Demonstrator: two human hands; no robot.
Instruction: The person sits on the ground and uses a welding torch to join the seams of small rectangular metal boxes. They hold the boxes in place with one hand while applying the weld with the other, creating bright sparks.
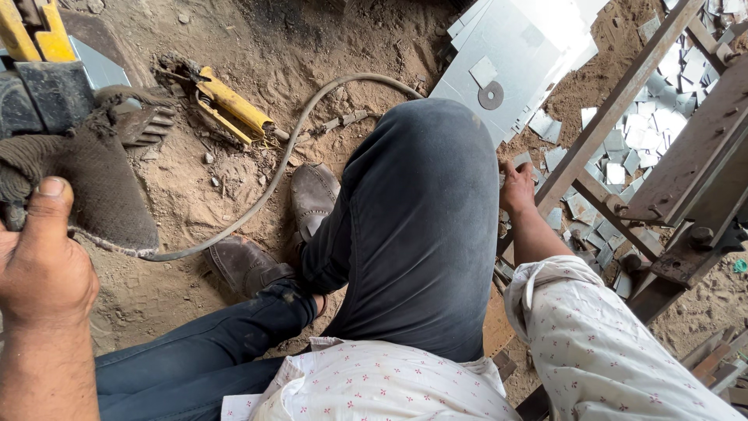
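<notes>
A: Hands first, from the left. What is the left hand (43, 261) doing?

B: Left hand is closed around a worn brown cloth (93, 183), thumb laid flat on top. The cloth is wrapped over a dark lever or handle (43, 97) at the upper left, beside yellow machine parts (35, 31).

A: What lies next on the ground?

B: A yellow-handled tool (230, 105) rests on the sandy dirt floor (195, 203). A grey hose (280, 164) curves from under the cloth, past the tool, up toward the knee.

A: Centre of view?

B: Crossed legs in dark jeans (413, 234), with two brown shoes (312, 195) set on the dirt. Behind the knee lies a stack of grey metal sheets (514, 62), a round washer (491, 95) on top.

A: And the right hand?

B: Right hand (516, 187) is lowered beside the knee, fingers curled, pinching a small metal square (520, 159) at the foot of a rusty steel frame (623, 156). Many small metal offcuts (647, 132) are scattered under and beyond the frame.
</notes>
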